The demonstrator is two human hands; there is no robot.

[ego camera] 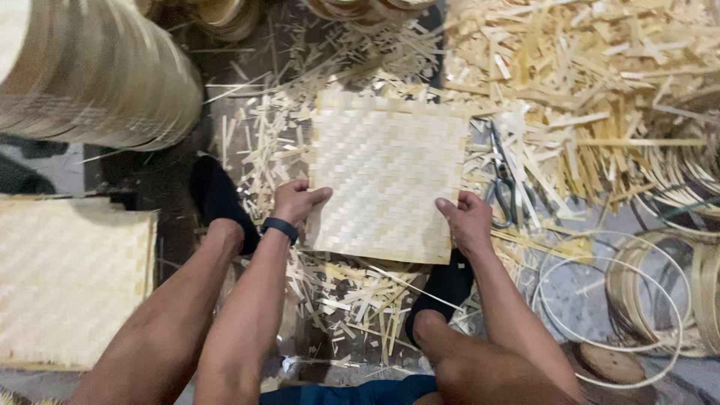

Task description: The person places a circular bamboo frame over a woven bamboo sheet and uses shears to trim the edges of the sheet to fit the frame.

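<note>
1. The person sits low over a floor strewn with bamboo offcuts (pixel 352 300) and holds a square woven bamboo mat (pixel 386 176) out flat in front of the knees.
2. The left hand (pixel 294 201) is closed on the mat's near left edge, thumb on top and fingers curled beneath; a dark band sits on that wrist.
3. The right hand (pixel 466 221) pinches the near right corner the same way, thumb lying along the edge.
4. Scissors (pixel 502 184) lie on the scraps just right of the mat, untouched.
5. Bent bamboo hoops (pixel 611 300) rest further right; a stack of woven mats (pixel 67 277) sits to the left.
6. To handle it well, I'd say keep both grips even so the weave stays flat and its loose border strips do not slip out.
</note>
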